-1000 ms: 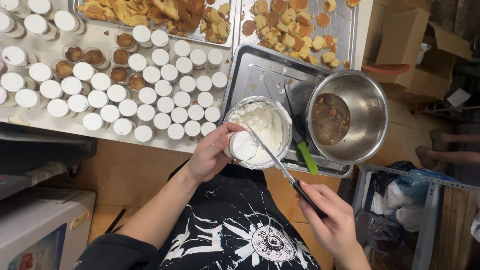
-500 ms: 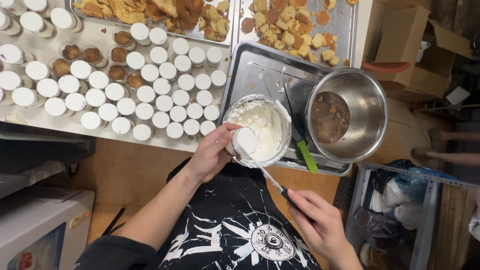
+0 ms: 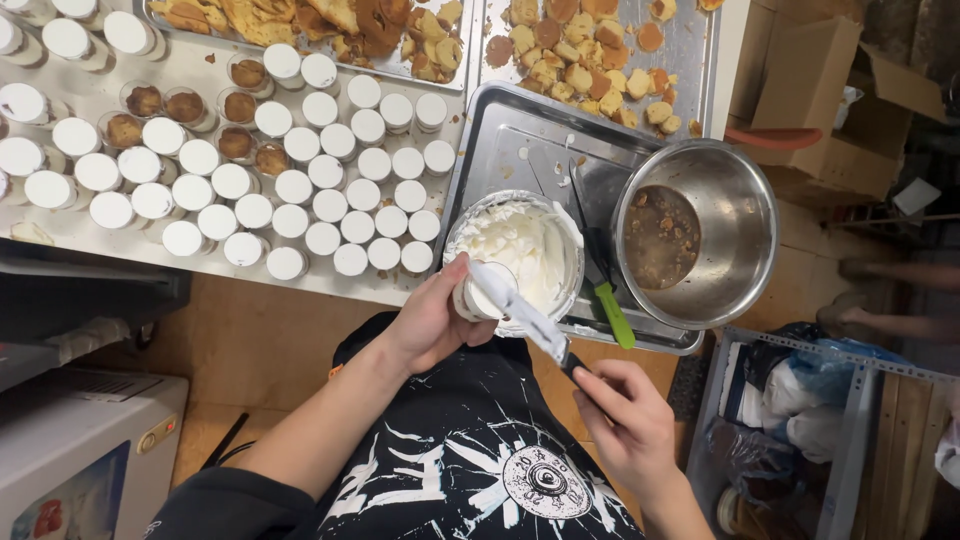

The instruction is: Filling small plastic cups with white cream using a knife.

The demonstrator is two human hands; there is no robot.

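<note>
Levelling cream on a cup

Left hand point(image 3: 432, 322) gripped the small cup point(image 3: 478, 297); right hand point(image 3: 628, 425) clasped the spatula point(image 3: 520, 313), best kept flat across its rim.

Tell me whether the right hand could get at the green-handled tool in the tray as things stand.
Probably yes: the green-handled tool lies uncovered just beyond the right hand, but that hand already grips a spatula, so it would need freeing first.
</note>
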